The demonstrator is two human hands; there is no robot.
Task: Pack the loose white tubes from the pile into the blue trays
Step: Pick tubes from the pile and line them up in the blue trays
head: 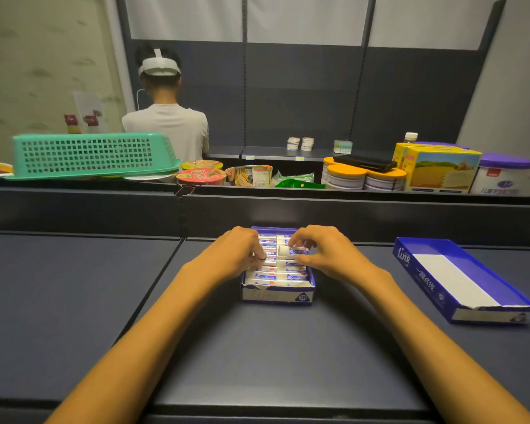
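Observation:
A blue tray [277, 296] stands on the dark shelf in front of me, filled with several white tubes [280, 276] lying in rows. My left hand [234, 249] rests on the tray's left side, its fingertips curled down onto the tubes. My right hand [322, 249] is over the right side and pinches one white tube [289, 251] that lies slightly above the others. A second blue tray [459, 278] lies to the right, with only its white floor showing. No loose pile is in view.
A dark divider wall [349, 215] runs behind the tray. Beyond it stand a green basket [86, 154], noodle cups [201, 175], tins [346, 177] and a yellow box [441, 169]. A person [166, 123] stands at the back, facing away.

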